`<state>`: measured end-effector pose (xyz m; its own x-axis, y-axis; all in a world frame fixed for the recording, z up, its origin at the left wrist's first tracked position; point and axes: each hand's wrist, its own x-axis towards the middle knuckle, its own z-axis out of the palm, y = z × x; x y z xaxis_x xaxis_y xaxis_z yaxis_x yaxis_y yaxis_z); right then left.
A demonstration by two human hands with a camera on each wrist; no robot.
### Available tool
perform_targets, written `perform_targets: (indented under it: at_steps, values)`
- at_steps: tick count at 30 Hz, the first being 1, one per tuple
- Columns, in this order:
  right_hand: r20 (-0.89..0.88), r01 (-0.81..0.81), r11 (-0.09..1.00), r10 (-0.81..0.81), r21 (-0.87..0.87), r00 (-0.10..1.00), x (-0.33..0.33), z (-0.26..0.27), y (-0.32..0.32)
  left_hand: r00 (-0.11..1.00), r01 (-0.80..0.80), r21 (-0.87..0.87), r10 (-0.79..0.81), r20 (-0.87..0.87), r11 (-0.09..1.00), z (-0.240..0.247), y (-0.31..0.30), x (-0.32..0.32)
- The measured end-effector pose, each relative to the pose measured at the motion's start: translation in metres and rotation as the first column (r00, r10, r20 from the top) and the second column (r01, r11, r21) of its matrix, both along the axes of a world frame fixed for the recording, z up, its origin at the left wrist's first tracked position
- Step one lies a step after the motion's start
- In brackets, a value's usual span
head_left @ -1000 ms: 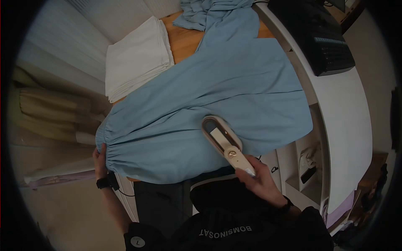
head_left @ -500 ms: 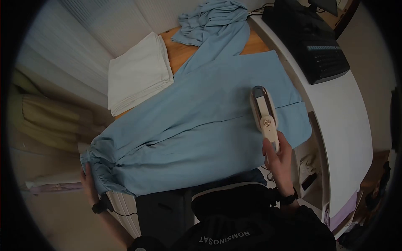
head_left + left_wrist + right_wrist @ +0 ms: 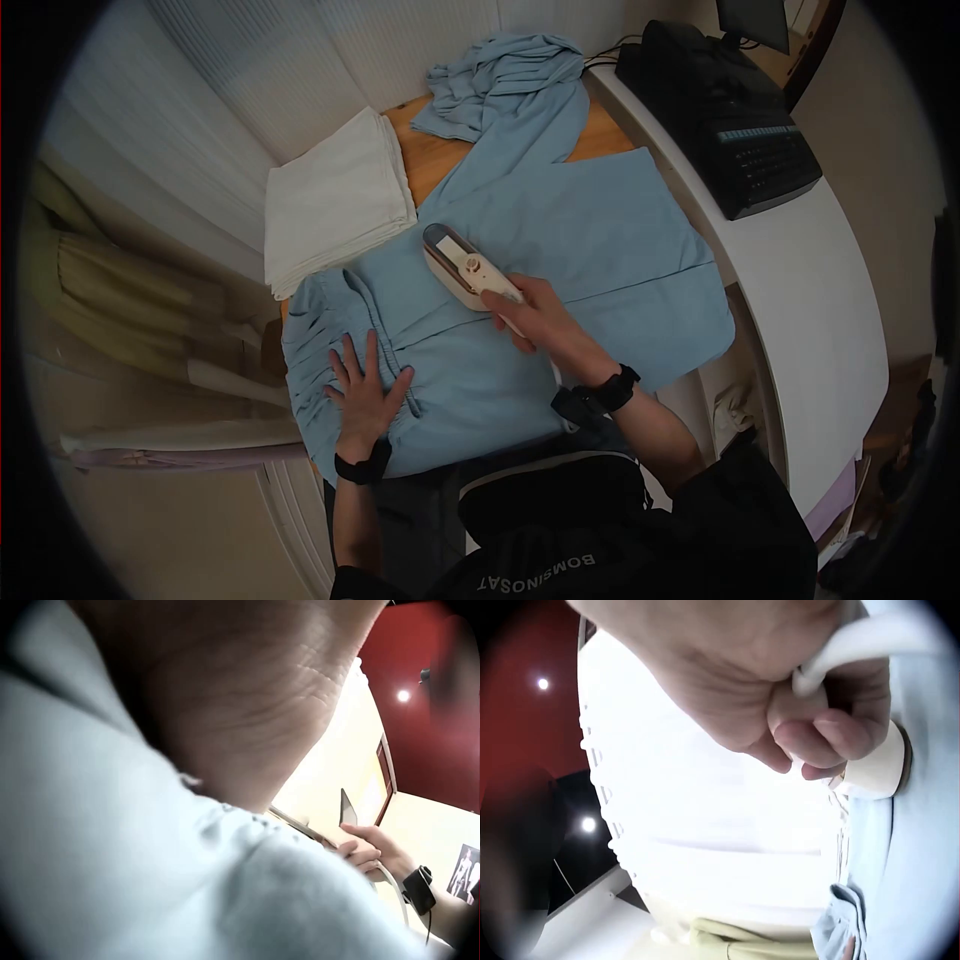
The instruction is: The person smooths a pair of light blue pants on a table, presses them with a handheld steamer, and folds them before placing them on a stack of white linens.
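Note:
A light-blue garment (image 3: 630, 230) with a gathered elastic waistband lies spread over the wooden table, its waistband end turned over at the left. On that gathered part my left hand (image 3: 368, 400) rests flat, fingers spread. My right hand (image 3: 545, 318) grips the handle of a cream handheld iron (image 3: 462, 270), whose head is over the middle of the garment near the far side. In the right wrist view the fingers are curled round the handle, with the white cord (image 3: 877, 641) leaving its end. The left wrist view shows the heel of the left hand (image 3: 247, 705) close against blue cloth.
A stack of folded white cloth (image 3: 335, 200) sits at the back left, beside a crumpled blue part (image 3: 510, 85) at the far end of the table (image 3: 435, 165). A white counter (image 3: 810, 290) carrying a black machine with keys (image 3: 740, 140) curves along the right. Curtains and hanging clothes (image 3: 130, 300) border the left.
My left hand has gone from holding the waistband at the left edge to lying flat on the turned-over end. The iron swung right along the garment, then back left.

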<state>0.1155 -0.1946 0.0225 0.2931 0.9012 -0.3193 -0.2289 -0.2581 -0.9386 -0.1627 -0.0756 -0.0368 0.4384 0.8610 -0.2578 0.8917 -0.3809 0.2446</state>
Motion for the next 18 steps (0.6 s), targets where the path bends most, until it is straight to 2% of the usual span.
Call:
perform_targets:
  at_steps: [2, 4, 5, 6, 7, 10, 11, 13, 14, 16, 18]
  values:
    - [0.047, 0.069, 0.998, -0.07, 0.012, 0.996, 0.036, 0.005, -0.021, 1.0, 0.0, -0.006, 0.0, 0.002, 1.0, 0.002, 0.004, -0.012]
    - [-0.07, 0.191, 0.982, -0.191, -0.011, 0.979, 0.067, 0.01, -0.045, 1.0, 0.022, 0.027, -0.022, 0.001, 0.999, -0.001, 0.005, -0.021]
    - [-0.069, 0.197, 0.98, -0.198, -0.017, 0.978, 0.079, 0.009, -0.056, 1.0, 0.029, 0.021, -0.029, 0.001, 0.999, -0.002, 0.004, -0.027]
    - [0.024, 0.278, 0.96, -0.278, 0.011, 0.96, 0.09, 0.007, -0.068, 1.0, 0.017, 0.04, -0.018, 0.016, 0.999, -0.002, 0.001, -0.033]
    - [0.116, 0.358, 0.932, -0.361, 0.048, 0.925, 0.101, 0.004, -0.08, 0.999, 0.011, 0.059, -0.013, 0.031, 0.998, -0.001, -0.002, -0.038]
    - [0.143, 0.601, 0.791, -0.612, 0.116, 0.778, 0.134, -0.011, -0.106, 0.999, 0.002, 0.064, -0.004, 0.039, 0.998, -0.008, -0.002, -0.061]
    - [0.148, 0.61, 0.784, -0.621, 0.117, 0.77, 0.137, -0.012, -0.112, 0.999, -0.021, 0.062, 0.019, 0.031, 0.998, -0.009, -0.002, -0.067]
    - [0.266, 0.634, 0.764, -0.64, 0.12, 0.721, 0.139, -0.002, -0.119, 0.999, -0.028, 0.046, 0.027, 0.027, 0.999, -0.007, -0.003, -0.073]
    - [0.289, 0.642, 0.763, -0.631, 0.067, 0.72, 0.131, 0.002, -0.119, 0.998, -0.052, 0.037, 0.051, 0.037, 0.998, -0.008, -0.003, -0.075]
    - [0.286, 0.578, 0.816, -0.561, 0.032, 0.777, 0.098, 0.014, -0.122, 0.998, -0.068, 0.041, 0.069, -0.014, 0.997, 0.0, -0.002, -0.073]
    - [0.262, 0.435, 0.9, -0.414, -0.027, 0.872, 0.06, 0.022, -0.13, 0.998, -0.058, 0.055, 0.059, -0.024, 0.997, -0.004, -0.003, -0.076]
